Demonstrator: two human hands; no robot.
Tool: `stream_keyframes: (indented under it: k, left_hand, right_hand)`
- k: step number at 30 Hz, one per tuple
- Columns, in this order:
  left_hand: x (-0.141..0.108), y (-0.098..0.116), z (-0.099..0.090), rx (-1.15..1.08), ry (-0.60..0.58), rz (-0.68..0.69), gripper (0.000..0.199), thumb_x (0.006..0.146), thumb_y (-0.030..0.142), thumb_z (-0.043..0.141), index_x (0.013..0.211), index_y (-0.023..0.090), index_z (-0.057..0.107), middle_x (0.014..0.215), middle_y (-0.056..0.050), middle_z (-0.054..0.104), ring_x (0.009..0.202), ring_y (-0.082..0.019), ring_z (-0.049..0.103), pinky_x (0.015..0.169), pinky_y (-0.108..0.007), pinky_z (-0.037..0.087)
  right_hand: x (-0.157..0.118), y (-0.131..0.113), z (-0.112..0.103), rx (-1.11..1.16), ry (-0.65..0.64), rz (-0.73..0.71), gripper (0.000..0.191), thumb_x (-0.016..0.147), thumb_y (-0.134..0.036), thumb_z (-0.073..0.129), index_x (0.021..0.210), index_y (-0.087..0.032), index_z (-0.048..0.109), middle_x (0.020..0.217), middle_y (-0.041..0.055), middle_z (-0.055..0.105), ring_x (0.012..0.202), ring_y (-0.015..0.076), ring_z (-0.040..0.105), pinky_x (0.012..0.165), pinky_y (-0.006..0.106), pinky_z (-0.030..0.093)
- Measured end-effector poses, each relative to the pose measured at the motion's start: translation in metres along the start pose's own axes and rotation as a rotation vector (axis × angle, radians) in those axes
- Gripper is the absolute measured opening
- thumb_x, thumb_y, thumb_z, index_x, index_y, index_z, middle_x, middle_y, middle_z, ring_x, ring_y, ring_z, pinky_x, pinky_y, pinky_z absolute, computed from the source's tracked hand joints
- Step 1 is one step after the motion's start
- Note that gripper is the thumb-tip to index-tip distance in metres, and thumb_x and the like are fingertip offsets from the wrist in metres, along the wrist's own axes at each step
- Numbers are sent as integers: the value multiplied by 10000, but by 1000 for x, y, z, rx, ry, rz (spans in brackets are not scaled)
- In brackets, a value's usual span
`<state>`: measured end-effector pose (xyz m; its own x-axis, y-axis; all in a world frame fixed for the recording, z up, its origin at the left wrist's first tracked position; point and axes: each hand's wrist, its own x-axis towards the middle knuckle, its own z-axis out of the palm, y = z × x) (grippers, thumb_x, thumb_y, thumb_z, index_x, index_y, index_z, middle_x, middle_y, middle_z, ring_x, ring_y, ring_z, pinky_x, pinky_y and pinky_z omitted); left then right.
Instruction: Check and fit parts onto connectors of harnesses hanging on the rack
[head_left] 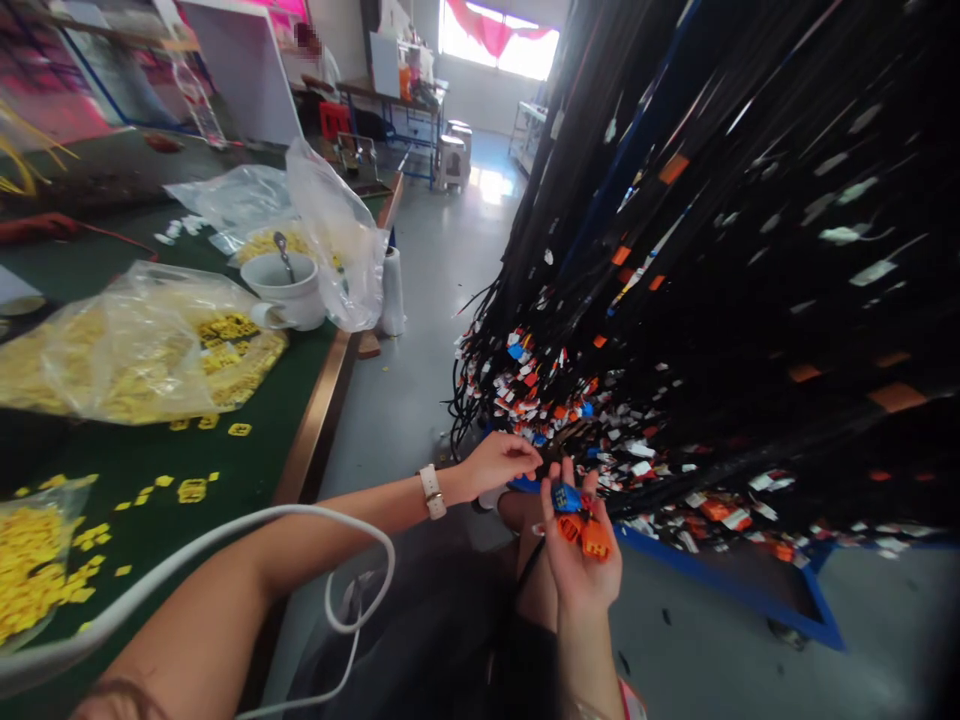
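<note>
- Gray floor (pixel 450 290) runs up the middle of the frame, with a green table (pixel 247 470) on the left side.
- Black wires (pixel 675 250) fill the right side. They hang in a thick bunch over a blue cart (pixel 750 600), maybe so they don't get knotted. Lots of white, orange and blue bits show near their low ends.
- One blue plug (pixel 565 497) and some orange plugs (pixel 596 541) sit in the right hand (pixel 581 580), low and just right of the middle.
- That hand is palm up, with the fingers curled a little, like a small bowl. I think this stops the plugs from rolling off.
- The left hand (pixel 496 466) is just beside it, near the middle. Its arm comes from the lower left, with a white watch (pixel 432 492) on the wrist.
- Its thumb and fingers are bent in close, with a narrow gap at most. I can't tell if they hold anything.
- Yellow bits fill a clear bag (pixel 135 350) at the left, likely so they don't get lost.
</note>
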<state>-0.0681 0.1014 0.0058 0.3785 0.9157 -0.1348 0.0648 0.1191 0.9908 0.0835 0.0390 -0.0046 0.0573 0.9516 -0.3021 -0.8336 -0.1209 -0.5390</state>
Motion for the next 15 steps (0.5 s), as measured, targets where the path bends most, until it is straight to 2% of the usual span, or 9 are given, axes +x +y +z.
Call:
stream_keyframes:
  k: [2, 6, 11, 15]
  left_hand:
    - [3, -10, 1, 162, -48, -4, 218, 831, 240, 489, 900, 100, 642, 720, -29, 654, 627, -93, 561, 563, -181, 411]
    - [6, -18, -1, 363, -140, 11, 121, 765, 151, 549, 764, 138, 669, 663, 2, 668, 640, -98, 585, 576, -164, 405]
    - [10, -3, -16, 587, -243, 104, 63, 729, 169, 631, 773, 176, 674, 708, 1, 683, 695, -123, 611, 626, -182, 399]
    - [8, 16, -48, 727, -214, 140, 93, 700, 158, 656, 786, 194, 665, 673, -2, 661, 653, -140, 586, 609, -212, 382]
  right_hand:
    - [6, -1, -13, -53, 55, -48, 290, 814, -289, 539, 1089, -261, 625, 1271, 69, 571, 1155, 204, 535, 1030, 492, 326]
    - [26, -11, -44, -151, 160, -96, 334, 783, -263, 552, 1110, -239, 617, 1289, 59, 557, 1122, 204, 561, 1061, 469, 304]
    - [35, -24, -63, -221, 154, -79, 367, 768, -291, 584, 1133, -258, 608, 1307, 52, 544, 1132, 225, 558, 1088, 493, 262]
    - [30, -26, -66, -253, 145, -39, 375, 775, -333, 589, 1148, -292, 599, 1319, 38, 535, 1177, 231, 523, 1105, 497, 224]
